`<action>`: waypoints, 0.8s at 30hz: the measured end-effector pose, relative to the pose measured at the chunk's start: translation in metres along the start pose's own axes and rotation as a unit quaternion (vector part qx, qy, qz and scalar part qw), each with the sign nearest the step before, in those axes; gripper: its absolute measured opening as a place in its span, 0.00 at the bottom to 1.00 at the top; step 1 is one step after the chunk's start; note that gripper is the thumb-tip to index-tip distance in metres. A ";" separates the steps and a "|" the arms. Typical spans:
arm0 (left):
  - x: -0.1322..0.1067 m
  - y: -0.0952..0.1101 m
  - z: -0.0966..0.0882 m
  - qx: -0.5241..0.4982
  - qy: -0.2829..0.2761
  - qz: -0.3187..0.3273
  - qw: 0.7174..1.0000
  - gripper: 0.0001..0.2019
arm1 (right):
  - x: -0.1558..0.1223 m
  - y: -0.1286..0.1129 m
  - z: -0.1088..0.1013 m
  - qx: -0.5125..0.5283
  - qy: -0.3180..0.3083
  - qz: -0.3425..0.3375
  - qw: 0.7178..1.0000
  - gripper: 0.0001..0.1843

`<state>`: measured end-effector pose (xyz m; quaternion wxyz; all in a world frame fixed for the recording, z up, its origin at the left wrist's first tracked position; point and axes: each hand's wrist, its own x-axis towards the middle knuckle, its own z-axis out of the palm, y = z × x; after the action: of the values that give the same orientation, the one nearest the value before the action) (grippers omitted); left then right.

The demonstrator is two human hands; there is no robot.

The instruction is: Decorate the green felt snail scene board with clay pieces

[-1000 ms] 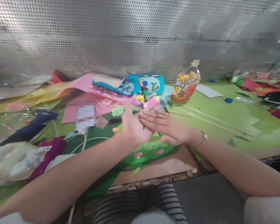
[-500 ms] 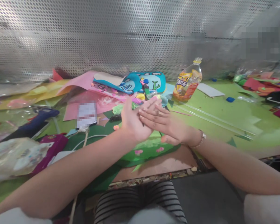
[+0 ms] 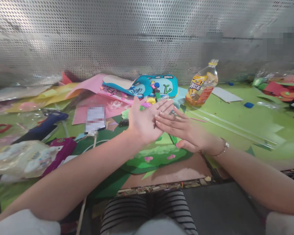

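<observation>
My left hand (image 3: 144, 122) is held palm up over the table, fingers stretched out flat. My right hand (image 3: 186, 132), with a bracelet at the wrist, lies across it, its straight fingertips resting on the left palm. Nothing shows between the two hands. Below them lies a green felt piece with small pink flowers (image 3: 156, 156) on brown card. Just beyond the fingertips sits a cluster of small coloured clay bits (image 3: 149, 100).
A blue felt cutout (image 3: 149, 85) and pink sheets (image 3: 93, 88) lie at the back, under a perforated metal wall (image 3: 112, 39). A tilted drink bottle (image 3: 203, 85) and clear rods (image 3: 230, 125) are to the right. A dark blue glue gun (image 3: 46, 122), magenta pouch (image 3: 61, 148) and plastic bag (image 3: 24, 160) lie left.
My right hand has slid back along the left palm toward me, so more of the left hand's fingers now show. The view has shifted slightly left.
</observation>
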<state>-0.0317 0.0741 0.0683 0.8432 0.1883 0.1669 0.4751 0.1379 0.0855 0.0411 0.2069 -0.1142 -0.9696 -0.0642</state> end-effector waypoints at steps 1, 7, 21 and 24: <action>0.000 -0.001 0.000 -0.003 0.001 0.004 1.000 0.37 | 0.000 0.000 -0.001 0.008 0.004 0.001 1.000 0.35; 0.006 -0.012 -0.006 -0.028 0.007 -0.013 1.000 0.38 | -0.004 0.010 -0.001 0.072 0.108 0.057 0.990 0.26; 0.007 -0.023 -0.015 0.003 -0.068 -0.073 0.995 0.33 | -0.004 0.022 0.006 0.305 0.194 0.205 0.910 0.11; 0.007 -0.024 -0.015 0.040 -0.062 -0.076 0.994 0.35 | -0.004 0.020 0.005 0.341 0.199 0.230 0.889 0.11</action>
<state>-0.0176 0.0712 0.0427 0.8774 0.2373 0.1472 0.3902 0.1447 0.1053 0.0361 0.4309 -0.2407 -0.8168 0.2987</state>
